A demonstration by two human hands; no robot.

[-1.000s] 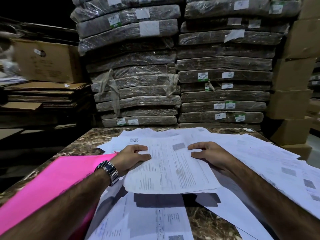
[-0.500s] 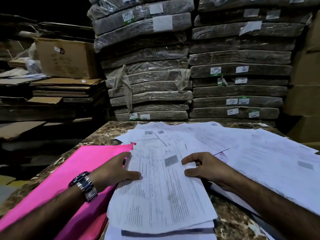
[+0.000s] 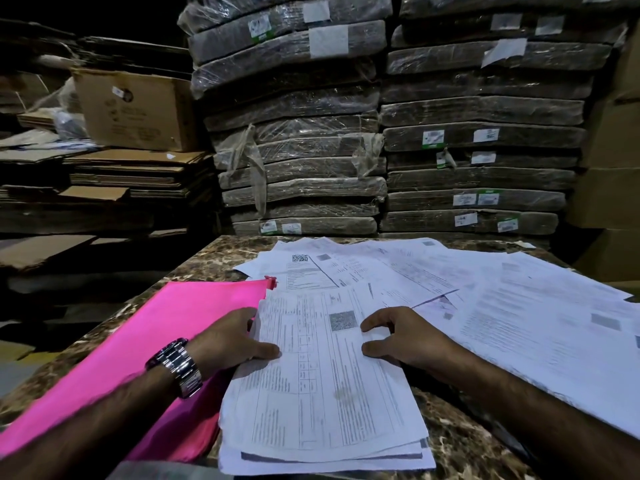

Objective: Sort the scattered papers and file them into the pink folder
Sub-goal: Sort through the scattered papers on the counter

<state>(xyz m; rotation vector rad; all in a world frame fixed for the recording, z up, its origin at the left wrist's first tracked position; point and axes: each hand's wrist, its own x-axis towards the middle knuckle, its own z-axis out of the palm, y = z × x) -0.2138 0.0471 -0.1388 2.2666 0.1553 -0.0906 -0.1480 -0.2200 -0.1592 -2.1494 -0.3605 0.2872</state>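
A small stack of printed sheets (image 3: 322, 393) lies in front of me on the marble table (image 3: 214, 258). My left hand (image 3: 232, 341), with a metal watch on the wrist, grips the stack's left edge, thumb on top. My right hand (image 3: 401, 337) holds the stack's right edge, thumb and fingers pinching the top sheets. The pink folder (image 3: 166, 341) lies flat to the left, partly under my left hand and forearm. More loose papers (image 3: 519, 306) are spread over the table's right and far side.
Shrink-wrapped bundles (image 3: 301, 150) are stacked high behind the table. Flattened cardboard and a brown box (image 3: 135, 109) sit at the left; more cartons (image 3: 613, 150) stand at the right. The table's left edge drops into dark floor space.
Both hands have pulled the top sheets toward me and gathered them into a stack beside the folder. The view has shifted slightly left.
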